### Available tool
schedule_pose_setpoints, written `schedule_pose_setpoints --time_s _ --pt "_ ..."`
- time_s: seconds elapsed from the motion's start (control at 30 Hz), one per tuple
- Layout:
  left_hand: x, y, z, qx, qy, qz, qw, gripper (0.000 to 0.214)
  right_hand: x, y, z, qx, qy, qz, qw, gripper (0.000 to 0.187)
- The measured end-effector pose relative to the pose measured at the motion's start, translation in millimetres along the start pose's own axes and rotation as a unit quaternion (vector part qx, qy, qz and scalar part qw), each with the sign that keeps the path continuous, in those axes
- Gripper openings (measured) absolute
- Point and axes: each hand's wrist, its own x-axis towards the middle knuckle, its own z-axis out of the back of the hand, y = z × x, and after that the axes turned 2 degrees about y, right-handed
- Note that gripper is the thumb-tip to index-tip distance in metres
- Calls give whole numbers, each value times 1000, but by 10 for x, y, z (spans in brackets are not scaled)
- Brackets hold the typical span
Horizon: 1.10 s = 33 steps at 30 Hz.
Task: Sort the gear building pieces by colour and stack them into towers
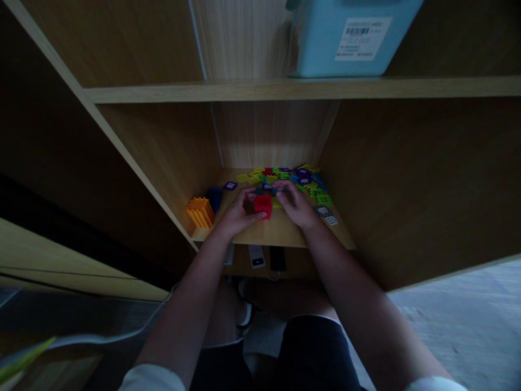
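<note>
My left hand (241, 213) is closed on a small stack of red plastic interlocking pieces (264, 206), with the thumb along its lower front. My right hand (296, 202) is just right of the red stack and apart from it. Its fingers are curved and spread, and nothing can be made out in them. Behind both hands lie loose interlocking pieces (313, 186), mostly yellow, green, blue and purple. Near the left wall stand an orange stack of pieces (200, 212) and, behind it, a dark blue stack (214, 199).
Side walls and an upper shelf board (260, 91) enclose this wooden shelf (268, 233). A light blue bin (321, 43) sits above. Black and white pieces (325, 214) lie at the right. Below are a white power bank (256, 256) and a black device (277, 259) with a cable.
</note>
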Motion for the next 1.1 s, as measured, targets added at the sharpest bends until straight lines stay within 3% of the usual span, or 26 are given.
schedule_pose_setpoints --time_s 0.1,0.17,0.23,0.4,0.5,0.73,0.93,1.1 --pt "-8 -19 3 25 -5 12 1000 91 44 -49 78 -115 -118 -104 981 46" --pt "-11 -33 4 37 -3 22 999 92 74 -108 112 -172 -141 -151 963 47" --pt "-11 -34 3 39 1 31 999 93 90 -158 110 -199 -103 -146 964 46" --pt "4 -7 -6 26 20 41 999 93 77 -178 -27 -214 96 -40 971 50" --pt "4 -21 -5 25 29 43 998 95 66 -195 -96 -238 142 -10 961 54" --pt "-3 -29 -6 18 43 51 998 94 48 -282 -113 -288 137 -10 948 54" --pt "4 40 -12 9 43 46 998 94 17 -318 -140 -305 98 -35 947 50" --pt "4 25 -23 -11 41 43 998 93 91 -200 -88 -334 37 -61 940 39"
